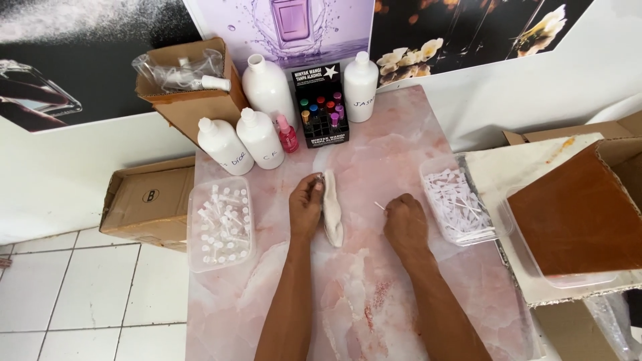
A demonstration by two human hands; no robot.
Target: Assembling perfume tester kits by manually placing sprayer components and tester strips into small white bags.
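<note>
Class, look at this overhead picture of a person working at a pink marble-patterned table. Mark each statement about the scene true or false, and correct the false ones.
1. The left hand rests beside a folded white cloth. True.
2. The right hand holds a large white plastic bottle. False: it pinches a thin white stick; the white bottles stand at the back of the pink marble-patterned table.
3. A clear plastic tub of small white-capped vials sits on the table's left side. True.
4. The black rack of coloured-cap vials lies tipped over on the floor. False: it stands upright on the table, among the bottles.
5. A clear tub of white sticks sits right of the right hand. True.
</note>
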